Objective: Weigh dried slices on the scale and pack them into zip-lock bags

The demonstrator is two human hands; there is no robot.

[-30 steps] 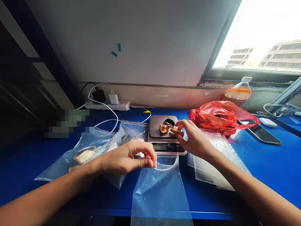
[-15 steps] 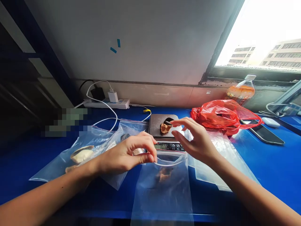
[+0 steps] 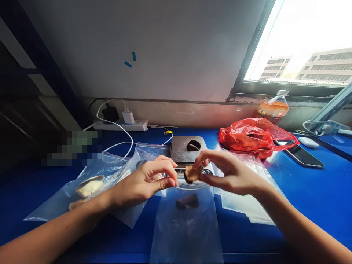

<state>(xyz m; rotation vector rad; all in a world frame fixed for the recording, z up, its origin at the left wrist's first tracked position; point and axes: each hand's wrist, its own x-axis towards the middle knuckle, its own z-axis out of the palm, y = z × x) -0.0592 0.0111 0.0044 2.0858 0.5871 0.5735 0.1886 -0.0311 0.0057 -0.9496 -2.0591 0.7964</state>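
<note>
My left hand (image 3: pixel 156 174) pinches the rim of a clear zip bag (image 3: pixel 187 231), holding its mouth open. A dark brown piece (image 3: pixel 187 201) shows through the plastic. Between the fingertips of my right hand (image 3: pixel 222 170) is a brown, dried, shell-like piece (image 3: pixel 191 173), just over the bag's mouth. Behind it stands a kitchen scale (image 3: pixel 180 148) with a dark curved piece (image 3: pixel 194 145) on its plate. My hand and the brown piece cover part of the scale's front panel.
Filled zip bags (image 3: pixel 66 190) lie at the left, one with a pale shell-like piece (image 3: pixel 90 186). Flat clear bags (image 3: pixel 242 198) are at the right, near a red plastic bag (image 3: pixel 247 135), a phone (image 3: pixel 305 156) and a bottle (image 3: pixel 275 106). A power strip (image 3: pixel 137 125) sits along the wall.
My right hand has taken the brown piece from the scale plate and brought it down toward the bag's mouth. My left hand still grips the bag's rim.
</note>
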